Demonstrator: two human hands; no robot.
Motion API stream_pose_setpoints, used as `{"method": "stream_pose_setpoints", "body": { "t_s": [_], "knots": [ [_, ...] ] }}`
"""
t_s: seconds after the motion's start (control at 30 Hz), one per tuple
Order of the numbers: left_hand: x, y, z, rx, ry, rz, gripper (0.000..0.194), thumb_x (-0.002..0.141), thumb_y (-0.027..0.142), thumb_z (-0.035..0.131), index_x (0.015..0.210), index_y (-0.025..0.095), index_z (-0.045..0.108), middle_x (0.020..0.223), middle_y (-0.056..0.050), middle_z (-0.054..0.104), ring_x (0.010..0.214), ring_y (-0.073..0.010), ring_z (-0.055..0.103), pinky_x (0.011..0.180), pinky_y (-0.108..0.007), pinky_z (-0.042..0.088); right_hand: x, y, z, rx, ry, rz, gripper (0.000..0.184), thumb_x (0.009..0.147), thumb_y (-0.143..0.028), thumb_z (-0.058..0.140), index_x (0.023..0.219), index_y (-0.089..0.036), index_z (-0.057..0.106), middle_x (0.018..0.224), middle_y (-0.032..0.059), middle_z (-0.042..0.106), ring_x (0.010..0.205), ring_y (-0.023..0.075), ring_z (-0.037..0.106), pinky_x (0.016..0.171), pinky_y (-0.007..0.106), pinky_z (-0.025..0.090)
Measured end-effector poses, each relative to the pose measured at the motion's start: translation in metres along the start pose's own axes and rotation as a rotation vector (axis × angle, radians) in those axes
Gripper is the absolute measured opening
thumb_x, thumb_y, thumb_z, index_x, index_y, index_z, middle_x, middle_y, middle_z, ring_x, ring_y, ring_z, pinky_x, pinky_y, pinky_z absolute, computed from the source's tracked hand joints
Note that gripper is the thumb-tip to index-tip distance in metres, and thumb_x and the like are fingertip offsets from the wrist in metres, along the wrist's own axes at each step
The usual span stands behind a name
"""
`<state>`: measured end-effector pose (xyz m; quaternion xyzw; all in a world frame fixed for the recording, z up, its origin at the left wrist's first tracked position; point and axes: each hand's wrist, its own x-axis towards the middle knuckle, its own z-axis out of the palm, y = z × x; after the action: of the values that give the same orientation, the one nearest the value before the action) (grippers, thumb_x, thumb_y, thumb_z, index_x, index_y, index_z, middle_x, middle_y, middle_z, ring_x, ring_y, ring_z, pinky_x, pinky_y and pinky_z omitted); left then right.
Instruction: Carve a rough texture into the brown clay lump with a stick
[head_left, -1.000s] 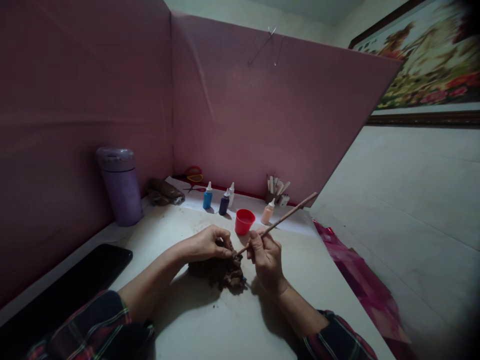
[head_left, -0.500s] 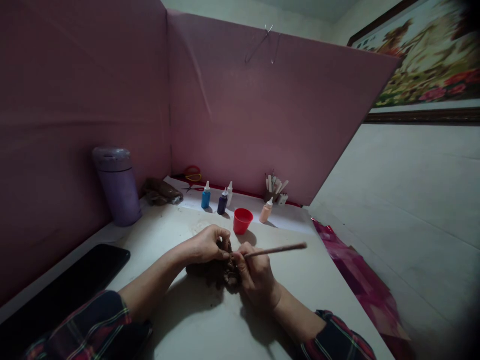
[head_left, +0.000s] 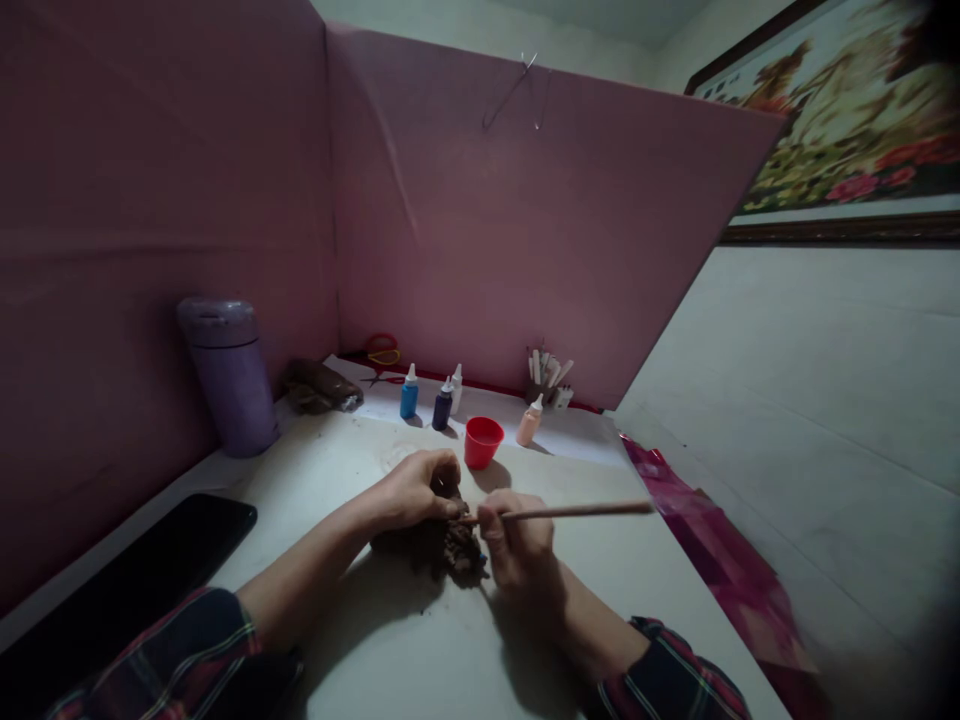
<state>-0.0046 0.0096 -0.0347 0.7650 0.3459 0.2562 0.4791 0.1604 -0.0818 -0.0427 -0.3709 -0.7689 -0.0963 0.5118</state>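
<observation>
A rough, dark brown lump of clay [head_left: 461, 555] lies on the white tabletop between my hands. My left hand [head_left: 420, 488] grips its upper part, thumb and fingers curled around it. In my right hand [head_left: 517, 540], pinched near one end, is a thin wooden stick [head_left: 585, 510]. The stick lies almost level, its short end touching the clay beside my left thumb and its long end pointing right. Shadow and my left hand hide part of the clay. Just beyond my hands stands a red cup [head_left: 484, 442].
Behind the cup stand blue [head_left: 409, 393], dark purple [head_left: 442, 406], white and peach bottles [head_left: 529, 422]. A holder of white tools [head_left: 546, 372], scissors [head_left: 384, 350] and a brown wrapped block [head_left: 321, 386] are at the back. Left are a purple tumbler [head_left: 229, 380] and a black phone-like slab [head_left: 142, 570].
My right hand has turned the stick from a steep upward slant to nearly level and moved slightly lower. My left hand keeps its grip on the clay. The view has shifted slightly.
</observation>
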Motion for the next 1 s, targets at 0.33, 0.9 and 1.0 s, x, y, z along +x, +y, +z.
{"method": "stream_pose_setpoints", "body": {
  "t_s": [0.33,0.9,1.0],
  "knots": [
    [-0.006,-0.001,-0.012,-0.033,-0.148,-0.004,0.034,0.068,0.031,0.067,0.097,0.013,0.07,0.091,-0.004,0.071,0.084,-0.019,0.061,0.077,-0.027,0.046,0.008,0.002,0.005,0.236,-0.009,0.347,0.03,0.099,-0.027,0.039,0.071,-0.021,0.047,0.06,-0.0023,0.048,0.052,0.0121,0.048,0.052,0.025,0.038],
    [0.002,0.0,0.001,0.058,-0.014,-0.044,0.022,0.058,0.02,0.059,0.076,0.012,0.07,0.069,-0.001,0.065,0.067,-0.0164,0.057,0.065,-0.025,0.044,0.005,0.003,0.013,0.173,-0.162,0.202,0.021,0.095,-0.023,0.043,0.075,-0.021,0.05,0.06,-0.0022,0.052,0.052,0.0127,0.049,0.051,0.024,0.037],
    [0.002,0.0,0.001,0.073,-0.009,-0.055,0.022,0.057,0.021,0.062,0.076,0.013,0.07,0.073,-0.002,0.067,0.071,-0.0176,0.059,0.066,-0.026,0.045,0.004,0.003,0.011,0.108,-0.178,0.109,0.02,0.094,-0.021,0.043,0.075,-0.021,0.051,0.062,-0.0005,0.054,0.054,0.0142,0.051,0.054,0.026,0.038]
  ]
}}
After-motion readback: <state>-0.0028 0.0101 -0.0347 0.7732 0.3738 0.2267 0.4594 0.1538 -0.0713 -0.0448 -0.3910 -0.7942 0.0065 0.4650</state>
